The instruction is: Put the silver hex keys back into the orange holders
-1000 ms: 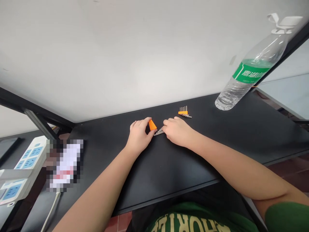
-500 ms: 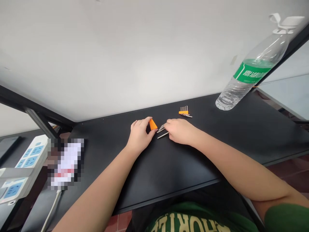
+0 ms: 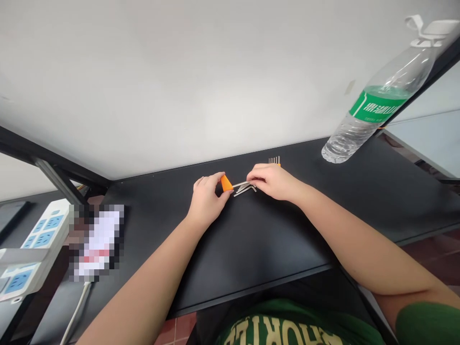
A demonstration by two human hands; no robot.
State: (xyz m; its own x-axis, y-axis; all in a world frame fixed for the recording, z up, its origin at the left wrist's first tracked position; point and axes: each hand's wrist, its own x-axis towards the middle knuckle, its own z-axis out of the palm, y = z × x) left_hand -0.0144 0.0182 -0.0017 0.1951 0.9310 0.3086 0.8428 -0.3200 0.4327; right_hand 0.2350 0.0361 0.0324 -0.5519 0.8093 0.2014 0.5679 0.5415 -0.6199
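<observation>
Green short-sleeved shirt (image 3: pixel 282 308), cream lettering (image 3: pixel 256 330), possibly black trousers (image 3: pixel 212 327), bare forearms (image 3: pixel 161 268), bare hands (image 3: pixel 204 202)

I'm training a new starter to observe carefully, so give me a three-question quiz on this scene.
1. Which hand pinches the orange block?
2. True or false: the bottle wears a red label.
3. Fill the gap: right by the fingers of the right hand, loose L-shaped ____ lie on the black table.

Key:
1. The left hand.
2. False; the label is green.
3. Metal keys.
</observation>
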